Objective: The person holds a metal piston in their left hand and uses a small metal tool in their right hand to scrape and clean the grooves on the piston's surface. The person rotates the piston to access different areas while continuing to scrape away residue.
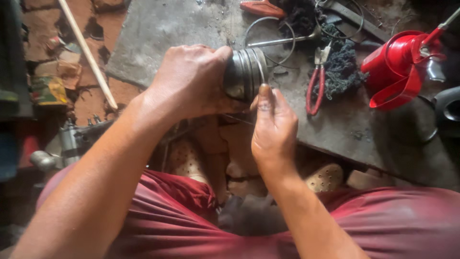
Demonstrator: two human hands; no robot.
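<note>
Here the piston [245,73] is gripped firmly in the left hand [191,81] while a thin ring [261,67] is best eased evenly into its groove, pinched by the right hand [273,127].

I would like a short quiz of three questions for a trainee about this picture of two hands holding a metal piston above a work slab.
1. True or false: the left hand is wrapped around the grey metal piston.
2. Which thing lies on the stone slab closest to the right of the piston?
A. red-handled pliers
B. a yellow tape measure
C. a blue bucket
3. Fill in: the right hand has its thumb and fingertips at the thin metal ____ on the piston's grooved end.

Key: 1 true; 2 A; 3 ring. The red oil can stands farther right.
</note>
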